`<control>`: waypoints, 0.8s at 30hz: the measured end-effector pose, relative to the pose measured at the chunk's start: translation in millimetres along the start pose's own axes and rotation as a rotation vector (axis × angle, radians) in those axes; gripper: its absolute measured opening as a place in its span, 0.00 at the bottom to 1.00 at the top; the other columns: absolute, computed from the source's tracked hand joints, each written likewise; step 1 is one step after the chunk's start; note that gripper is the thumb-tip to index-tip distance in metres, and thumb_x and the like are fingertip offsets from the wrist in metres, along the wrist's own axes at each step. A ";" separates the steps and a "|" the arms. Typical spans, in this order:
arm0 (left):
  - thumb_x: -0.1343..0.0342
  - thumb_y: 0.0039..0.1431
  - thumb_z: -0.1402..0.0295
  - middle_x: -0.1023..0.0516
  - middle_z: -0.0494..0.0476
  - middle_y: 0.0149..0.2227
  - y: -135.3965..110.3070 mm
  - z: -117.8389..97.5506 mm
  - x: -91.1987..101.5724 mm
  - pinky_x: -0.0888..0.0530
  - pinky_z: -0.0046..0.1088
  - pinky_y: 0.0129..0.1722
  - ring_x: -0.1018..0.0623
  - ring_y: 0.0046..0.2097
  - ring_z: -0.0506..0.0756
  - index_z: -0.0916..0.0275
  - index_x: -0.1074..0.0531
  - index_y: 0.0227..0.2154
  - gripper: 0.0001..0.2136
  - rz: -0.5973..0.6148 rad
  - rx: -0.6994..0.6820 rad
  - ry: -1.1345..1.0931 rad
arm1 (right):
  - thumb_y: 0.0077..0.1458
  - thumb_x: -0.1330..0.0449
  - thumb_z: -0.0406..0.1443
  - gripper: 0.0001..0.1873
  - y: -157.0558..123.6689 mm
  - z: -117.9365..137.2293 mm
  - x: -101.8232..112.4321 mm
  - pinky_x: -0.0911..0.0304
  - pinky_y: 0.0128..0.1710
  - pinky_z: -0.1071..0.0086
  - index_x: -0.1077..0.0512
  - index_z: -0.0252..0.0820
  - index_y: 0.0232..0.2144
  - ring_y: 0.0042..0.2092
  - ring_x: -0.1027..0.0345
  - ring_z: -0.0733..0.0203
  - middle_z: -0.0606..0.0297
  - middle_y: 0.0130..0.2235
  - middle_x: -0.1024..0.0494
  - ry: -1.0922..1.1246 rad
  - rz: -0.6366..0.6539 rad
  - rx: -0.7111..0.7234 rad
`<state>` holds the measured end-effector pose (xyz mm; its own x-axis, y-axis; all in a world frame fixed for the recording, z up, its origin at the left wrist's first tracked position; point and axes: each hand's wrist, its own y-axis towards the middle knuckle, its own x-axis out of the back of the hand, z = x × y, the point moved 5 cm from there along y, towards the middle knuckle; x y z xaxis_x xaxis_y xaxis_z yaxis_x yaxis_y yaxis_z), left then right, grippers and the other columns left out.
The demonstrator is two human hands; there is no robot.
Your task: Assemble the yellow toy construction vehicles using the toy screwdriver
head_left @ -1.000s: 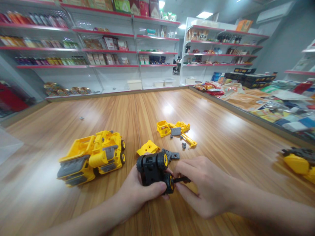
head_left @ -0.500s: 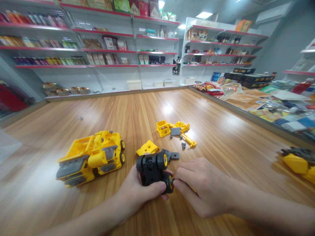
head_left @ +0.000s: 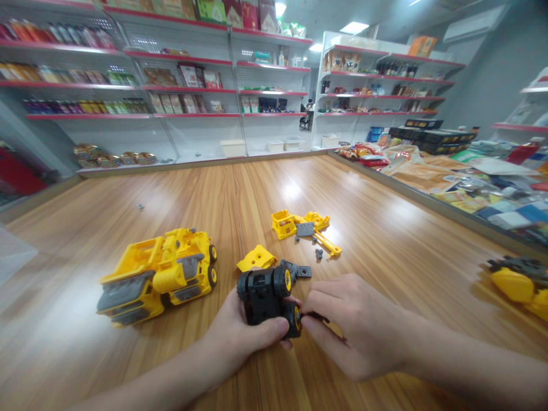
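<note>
My left hand (head_left: pixel 252 331) is wrapped round a black toy truck chassis (head_left: pixel 262 297) with yellow-hubbed wheels, its thumb across the lower end. At the near right wheel (head_left: pixel 293 319), my right hand (head_left: pixel 351 325) is closed in a pinch against the hub. A thin dark piece shows between its thumb and forefinger, with a bit of yellow behind; most of it is hidden. Just beyond the chassis lie a yellow plate with holes (head_left: pixel 257 258) and a grey toy part (head_left: pixel 302 271). To the left stands a yellow and grey toy dump truck (head_left: pixel 158 274).
Farther back on the wooden table (head_left: pixel 205 194) are yellow toy parts (head_left: pixel 285 224) and small grey pieces (head_left: pixel 319 254). Another yellow and black toy (head_left: pixel 514 282) sits at the right edge. Packaged goods (head_left: pixel 428 171) are piled on the right; stocked shelves (head_left: pixel 192 88) stand behind.
My right hand's fingers have shifted slightly at the wheel, and more of the dark piece between them shows. My left hand and the chassis are held in the same place.
</note>
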<state>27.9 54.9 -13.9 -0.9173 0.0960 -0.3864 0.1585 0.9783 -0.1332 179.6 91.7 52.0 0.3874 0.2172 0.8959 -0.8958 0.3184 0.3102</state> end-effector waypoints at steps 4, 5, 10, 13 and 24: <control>0.30 0.48 0.67 0.20 0.60 0.35 0.3 2.5 2.6 0.21 0.28 0.30 0.21 0.31 0.53 0.67 0.28 0.40 0.18 0.000 -0.013 0.006 | 0.55 0.45 0.30 0.06 -0.6 0.4 1.9 0.44 0.29 0.66 0.30 0.37 0.36 0.32 0.33 0.60 0.61 0.32 0.25 0.008 -0.014 -0.008; 0.30 0.48 0.68 0.20 0.60 0.36 0.7 2.8 3.0 0.21 0.28 0.30 0.21 0.32 0.54 0.67 0.28 0.40 0.18 0.001 -0.013 0.000 | 0.55 0.46 0.30 0.06 -1.0 0.6 2.0 0.44 0.29 0.66 0.30 0.37 0.36 0.32 0.33 0.60 0.61 0.32 0.25 0.002 -0.015 -0.007; 0.30 0.48 0.68 0.20 0.59 0.36 2.3 2.8 3.8 0.21 0.29 0.30 0.20 0.32 0.54 0.67 0.28 0.40 0.18 0.010 -0.001 -0.007 | 0.60 0.48 0.31 0.07 -1.9 0.9 1.5 0.45 0.27 0.67 0.31 0.38 0.30 0.30 0.35 0.62 0.61 0.30 0.26 -0.027 0.010 -0.005; 0.31 0.49 0.68 0.20 0.60 0.36 1.4 3.1 2.8 0.21 0.29 0.30 0.20 0.32 0.54 0.67 0.27 0.40 0.17 0.010 0.004 0.002 | 0.58 0.47 0.31 0.05 -1.2 1.1 3.1 0.44 0.28 0.67 0.31 0.38 0.33 0.31 0.34 0.61 0.61 0.31 0.26 -0.014 0.000 -0.006; 0.29 0.46 0.68 0.20 0.57 0.34 0.8 -0.3 1.3 0.22 0.27 0.28 0.21 0.27 0.52 0.66 0.28 0.39 0.19 -0.013 0.001 0.002 | 0.62 0.49 0.32 0.11 -3.3 2.8 -3.8 0.50 0.25 0.66 0.31 0.39 0.29 0.27 0.38 0.63 0.63 0.27 0.27 -0.118 0.051 0.020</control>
<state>26.7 55.8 -14.3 -0.9199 0.0833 -0.3832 0.1467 0.9793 -0.1392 180.5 87.2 48.5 0.3141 0.1219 0.9415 -0.9182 0.2911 0.2686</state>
